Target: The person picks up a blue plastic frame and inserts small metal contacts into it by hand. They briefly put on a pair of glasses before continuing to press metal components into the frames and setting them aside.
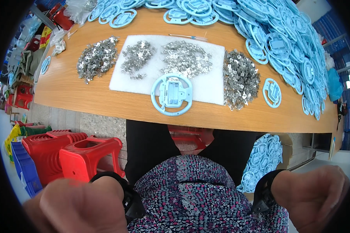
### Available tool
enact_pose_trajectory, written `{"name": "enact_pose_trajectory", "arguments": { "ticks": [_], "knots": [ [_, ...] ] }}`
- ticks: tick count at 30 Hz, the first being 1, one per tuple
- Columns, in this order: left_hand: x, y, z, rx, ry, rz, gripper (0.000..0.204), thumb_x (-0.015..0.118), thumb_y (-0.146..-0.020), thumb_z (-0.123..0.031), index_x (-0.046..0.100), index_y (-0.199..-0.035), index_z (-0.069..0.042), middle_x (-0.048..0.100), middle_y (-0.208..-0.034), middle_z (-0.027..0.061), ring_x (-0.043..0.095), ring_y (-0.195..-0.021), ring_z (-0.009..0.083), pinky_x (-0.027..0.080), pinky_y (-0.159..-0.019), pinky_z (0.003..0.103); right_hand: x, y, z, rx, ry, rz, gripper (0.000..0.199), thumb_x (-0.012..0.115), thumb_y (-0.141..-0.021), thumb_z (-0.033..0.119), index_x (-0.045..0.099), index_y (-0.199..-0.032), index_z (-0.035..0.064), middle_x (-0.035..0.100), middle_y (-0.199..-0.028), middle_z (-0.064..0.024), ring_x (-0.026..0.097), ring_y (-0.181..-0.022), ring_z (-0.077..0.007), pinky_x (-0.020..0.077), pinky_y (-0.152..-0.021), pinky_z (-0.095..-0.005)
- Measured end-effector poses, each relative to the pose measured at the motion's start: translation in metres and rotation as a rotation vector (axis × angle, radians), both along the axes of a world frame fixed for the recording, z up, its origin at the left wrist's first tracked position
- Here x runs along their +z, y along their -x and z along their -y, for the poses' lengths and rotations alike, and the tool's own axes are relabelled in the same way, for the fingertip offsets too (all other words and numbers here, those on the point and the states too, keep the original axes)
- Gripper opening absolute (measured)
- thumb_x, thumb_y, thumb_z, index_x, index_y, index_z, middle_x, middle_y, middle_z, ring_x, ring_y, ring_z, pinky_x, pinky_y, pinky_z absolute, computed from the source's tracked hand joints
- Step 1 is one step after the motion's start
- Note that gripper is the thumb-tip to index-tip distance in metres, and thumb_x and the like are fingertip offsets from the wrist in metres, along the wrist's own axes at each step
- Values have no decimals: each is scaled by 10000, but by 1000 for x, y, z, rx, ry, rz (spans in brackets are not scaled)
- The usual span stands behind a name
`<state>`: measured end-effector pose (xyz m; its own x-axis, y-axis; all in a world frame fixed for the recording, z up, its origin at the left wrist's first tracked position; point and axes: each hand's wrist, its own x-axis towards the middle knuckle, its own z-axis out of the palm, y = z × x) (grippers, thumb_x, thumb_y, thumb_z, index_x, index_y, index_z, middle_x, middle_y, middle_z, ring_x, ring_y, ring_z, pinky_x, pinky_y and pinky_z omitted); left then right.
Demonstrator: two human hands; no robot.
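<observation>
Both of my hands are raised close to the camera at the bottom of the head view, well short of the table. My left hand (79,206) is at lower left, with a black strap at its wrist. At lower right is my right hand (313,196), also with a black wrist strap. The fingers of both hands bend out of sight, so I cannot tell whether they hold anything. A light-blue toy steering wheel (155,91) lies at the table's near edge, overlapping a white foam sheet (122,83). Neither hand touches it.
Small metal pieces lie in heaps on the foam, with more heaps left (97,58) and right (241,79). A large pile of blue wheels (278,44) covers the table's far right. A screwdriver-like tool (188,37) lies behind. Red stools (89,155) stand at left.
</observation>
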<state>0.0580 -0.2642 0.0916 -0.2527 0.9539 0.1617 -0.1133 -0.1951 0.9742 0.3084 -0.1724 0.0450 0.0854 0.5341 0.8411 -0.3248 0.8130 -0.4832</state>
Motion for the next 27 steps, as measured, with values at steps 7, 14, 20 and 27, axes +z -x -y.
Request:
{"name": "enact_pose_trajectory", "arguments": {
  "ticks": [7, 14, 20, 27],
  "knots": [
    [-161, 23, -120, -26, -257, -844, 906, 880, -639, -328, 458, -1381, -25, 527, -1312, 205, 542, -1162, 362, 447, -956, 456, -40, 11, -29, -310, 375, 664, 126, 654, -823, 35, 639, -947, 22, 656, -802, 5, 605, -713, -102, 442, -608, -231],
    [-199, 9, -125, 97, -7, -1212, 998, 898, -589, -328, 424, -1423, -52, 477, -1374, 192, 430, -1274, 402, 334, -1057, 506, -102, 20, -58, -46, 348, 1050, 151, 737, -810, 65, 716, -950, 12, 687, -821, -117, 673, -710, -271, 507, -617, -324],
    [-200, 8, -132, 129, -116, -1162, 1000, 876, -565, -249, 405, -1420, -31, 496, -1313, 183, 440, -1216, 407, 355, -1026, 511, -126, 27, -58, 33, 396, 1120, 159, 744, -818, 104, 717, -954, 25, 659, -777, -132, 652, -680, -287, 506, -613, -338],
    [-192, -2, -134, 59, -388, -970, 981, 859, -571, -246, 399, -1398, 12, 476, -1346, 230, 481, -1187, 438, 388, -1018, 526, -140, 39, -75, 119, 864, 659, 319, 635, -957, 186, 605, -1206, -10, 656, -983, -71, 610, -775, -118, 494, -658, -283]
  ]
}}
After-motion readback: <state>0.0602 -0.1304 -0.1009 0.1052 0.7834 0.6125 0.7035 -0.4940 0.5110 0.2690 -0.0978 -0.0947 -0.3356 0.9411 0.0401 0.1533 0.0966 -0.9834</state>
